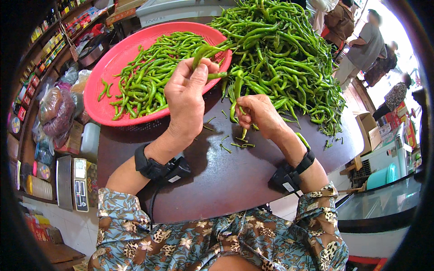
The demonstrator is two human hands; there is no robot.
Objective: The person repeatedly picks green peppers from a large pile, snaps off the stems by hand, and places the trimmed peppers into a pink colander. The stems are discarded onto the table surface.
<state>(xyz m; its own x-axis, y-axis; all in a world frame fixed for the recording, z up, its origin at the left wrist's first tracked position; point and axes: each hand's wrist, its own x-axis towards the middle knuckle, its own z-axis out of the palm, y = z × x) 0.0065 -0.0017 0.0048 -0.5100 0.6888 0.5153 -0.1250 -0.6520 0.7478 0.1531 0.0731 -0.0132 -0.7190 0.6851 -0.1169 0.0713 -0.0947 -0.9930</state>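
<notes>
My left hand (189, 90) is closed around a few green chili peppers (203, 52), raised over the right rim of a pink plastic basket (100, 86). Many peppers lie spread inside that basket. To its right, my right hand (257, 114) pinches another green pepper (238, 88) that points upward, just above the table. Behind and beside this hand rises a big heap of green peppers (289, 58). Snapped-off stems (225, 148) are scattered on the dark table (217, 189) below my hands.
A digital scale (81, 187) stands left of the table, below bagged goods (56, 108) and packed shelves. A white freezer (176, 11) is behind the basket. Several people (367, 47) are at the far right, near an open cardboard box (368, 133).
</notes>
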